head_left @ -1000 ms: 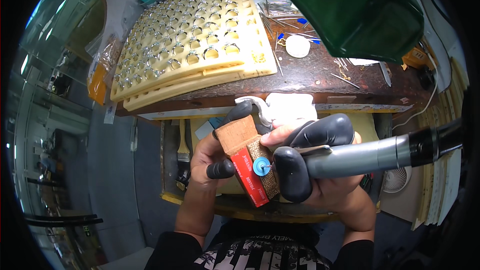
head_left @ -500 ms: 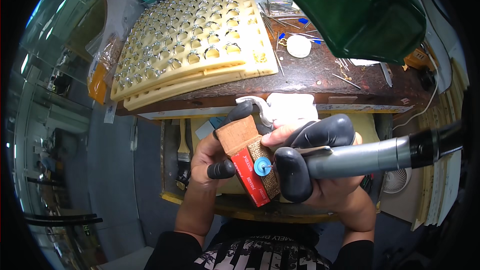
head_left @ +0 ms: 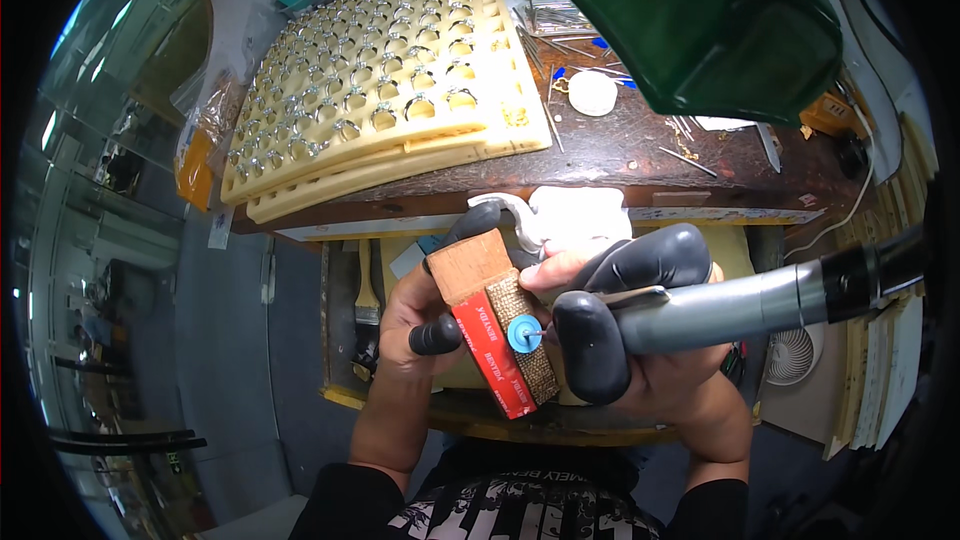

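My left hand (head_left: pixel 408 310) grips a reddish-brown block (head_left: pixel 468 270) partly wrapped in printed red paper (head_left: pixel 490 345). Black covers sit on its thumb and a finger. Along the block's right side runs a coarse, gold-brown textured strip (head_left: pixel 540 377). In my right hand (head_left: pixel 660 385), also with black finger covers, is a grey rotary handpiece (head_left: pixel 720 312), held pointing left. At its tip a small light-blue wheel (head_left: pixel 518 324) lies against the textured strip, as far as I can see. One bare right fingertip rests by the block's upper edge.
Stacked cream trays (head_left: pixel 410 145) full of rings stand on the wooden bench (head_left: pixel 640 155) at the far left. Tool bits, a round white piece (head_left: pixel 593 93) and a knife lie right of them. A green lamp shade (head_left: pixel 720 30) overhangs; a white cloth (head_left: pixel 580 215) hangs at the bench edge.
The block has turned slightly in my left hand, showing more of the textured strip beside the wheel. My left thumb has shifted a little. The right hand keeps its hold on the handpiece.
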Tool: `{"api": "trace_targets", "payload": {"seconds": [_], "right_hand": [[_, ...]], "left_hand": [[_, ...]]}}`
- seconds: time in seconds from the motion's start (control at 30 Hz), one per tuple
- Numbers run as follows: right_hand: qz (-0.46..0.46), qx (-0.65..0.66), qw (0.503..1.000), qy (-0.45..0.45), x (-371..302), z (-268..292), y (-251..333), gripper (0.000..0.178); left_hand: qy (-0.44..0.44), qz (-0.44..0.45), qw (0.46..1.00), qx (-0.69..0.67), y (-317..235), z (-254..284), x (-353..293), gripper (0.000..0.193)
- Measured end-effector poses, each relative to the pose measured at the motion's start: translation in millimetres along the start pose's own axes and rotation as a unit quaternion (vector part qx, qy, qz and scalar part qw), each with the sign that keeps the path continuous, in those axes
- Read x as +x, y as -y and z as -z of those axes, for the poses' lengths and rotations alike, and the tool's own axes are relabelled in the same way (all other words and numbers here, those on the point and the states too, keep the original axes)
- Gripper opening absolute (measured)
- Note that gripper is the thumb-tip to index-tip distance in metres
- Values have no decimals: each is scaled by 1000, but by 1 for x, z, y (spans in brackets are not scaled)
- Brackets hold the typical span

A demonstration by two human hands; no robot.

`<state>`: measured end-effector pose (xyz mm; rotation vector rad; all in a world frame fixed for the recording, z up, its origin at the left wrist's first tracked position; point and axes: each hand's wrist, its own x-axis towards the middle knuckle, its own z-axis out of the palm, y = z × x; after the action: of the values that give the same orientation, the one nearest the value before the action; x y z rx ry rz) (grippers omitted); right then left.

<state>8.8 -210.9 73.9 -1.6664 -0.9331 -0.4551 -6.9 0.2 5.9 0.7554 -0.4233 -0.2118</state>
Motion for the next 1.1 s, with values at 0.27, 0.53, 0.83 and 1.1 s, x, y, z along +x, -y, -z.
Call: {"api": "trace_targets", "payload": {"seconds": [0.27, 0.53, 0.83, 1.1], "right_hand": [[-3, 1, 1000, 8, 2, 2, 1, 21], [-4, 8, 1000, -13, 0, -2, 1, 21], [-22, -8, 1000, 6, -1, 0, 2, 21], [5, -2, 1000, -5, -2, -2, -2, 20]], "left_hand": [[-39, 8, 999, 33, 0, 2, -3, 87], [-88, 10, 992, 93, 1, 1, -5, 96], [-76, 13, 993, 90, 0, 1, -3, 95], [-49, -20, 997, 57, 4, 0, 1, 93]]}}
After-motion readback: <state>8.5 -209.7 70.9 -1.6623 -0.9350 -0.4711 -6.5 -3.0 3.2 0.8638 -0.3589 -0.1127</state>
